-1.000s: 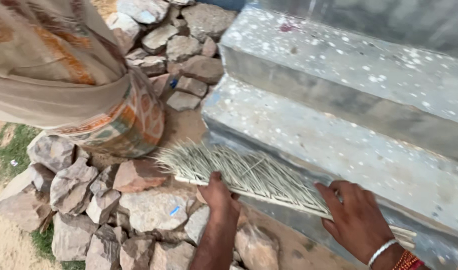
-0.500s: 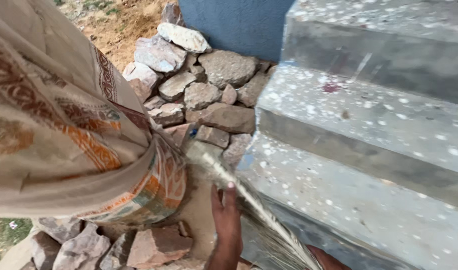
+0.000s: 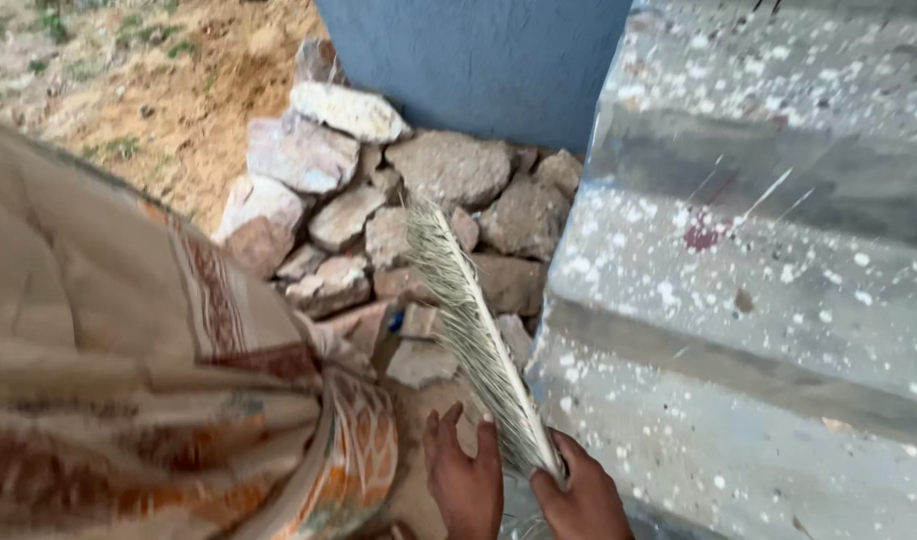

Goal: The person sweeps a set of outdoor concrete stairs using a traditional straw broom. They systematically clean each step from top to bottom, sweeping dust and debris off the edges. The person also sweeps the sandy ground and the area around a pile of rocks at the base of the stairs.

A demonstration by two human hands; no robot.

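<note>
Left of the steps, patterned cloth hangs. Beside the stone pile, the left hand presses flat, fingers together, on the grass broom; the right hand grips its base, bristles raised.

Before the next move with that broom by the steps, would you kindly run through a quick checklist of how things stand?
1. Both hands on the broom: ok. The left hand presses its base from one side, the right hand from the other.
2. Grip closed around it: cannot tell; the fingers look flat against the bristles and the bottom edge of the picture cuts the hands off.
3. Bristle tip free: ok, it points up and away over the stone pile, apparently touching nothing.
4. Steps unobstructed: ok, only paint speckles and a dark red spot show.
5. Draped patterned cloth away from the broom: ok, it hangs beside the left hand, apart from the bristles.
</note>
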